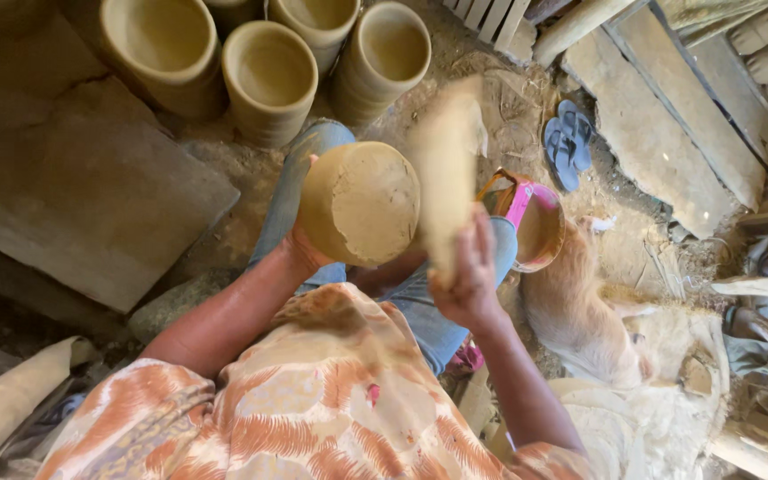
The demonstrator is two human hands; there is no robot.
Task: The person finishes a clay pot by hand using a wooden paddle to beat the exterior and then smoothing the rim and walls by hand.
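Observation:
My left hand [300, 249] cups the near side of a round, unfired clay pot [360, 203] held bottom-up over my lap. In my right hand [468, 276] is a flat wooden paddle [446, 169], blurred with motion and raised just right of the pot's base. I sit on the ground in jeans and an orange patterned top.
Several finished clay pots [268, 80] stand on the ground ahead. A flat stone slab [91, 196] lies to the left. A small bucket with a pink strap [535, 222] sits right of my knee, blue sandals [566, 142] beyond it, wooden planks [660, 116] at upper right.

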